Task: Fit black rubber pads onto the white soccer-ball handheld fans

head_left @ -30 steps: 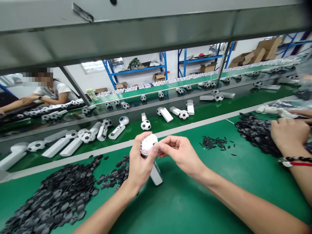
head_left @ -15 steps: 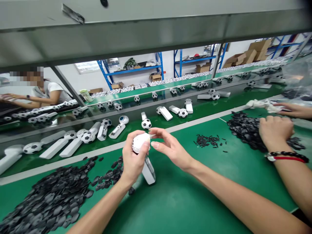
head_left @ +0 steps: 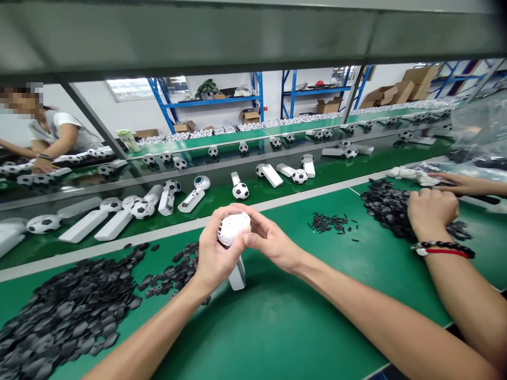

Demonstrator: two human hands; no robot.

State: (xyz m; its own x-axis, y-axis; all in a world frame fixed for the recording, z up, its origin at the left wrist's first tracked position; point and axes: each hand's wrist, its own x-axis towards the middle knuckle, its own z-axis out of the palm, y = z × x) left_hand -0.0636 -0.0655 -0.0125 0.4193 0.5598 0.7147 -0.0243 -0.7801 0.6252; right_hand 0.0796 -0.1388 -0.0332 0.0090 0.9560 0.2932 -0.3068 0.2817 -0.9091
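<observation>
My left hand [head_left: 216,253] is wrapped around a white ball-headed plastic housing [head_left: 233,228], whose pale handle [head_left: 237,277] hangs down below the fingers. Dark slots show on the ball's left side, and no black patches are visible on it. My right hand [head_left: 267,235] closes on the ball from the right, with its thumb at the near side and its fingers curled behind. To the left of my hands lie a big heap of black flat pieces [head_left: 79,306] and a smaller scatter of them [head_left: 170,277], partly hidden by my left hand.
Soccer-ball-headed units with white handles [head_left: 240,190] lie along the green conveyor [head_left: 214,203] ahead. Small black sticks [head_left: 328,222] lie right of my hands. A co-worker's hand with a bracelet [head_left: 431,214] is at another black heap [head_left: 384,208]. Another person [head_left: 59,132] sits far left.
My right hand has moved in against the ball, its fingers going behind it. The housing has turned slightly, so its handle shows less. The camera view has shifted a little.
</observation>
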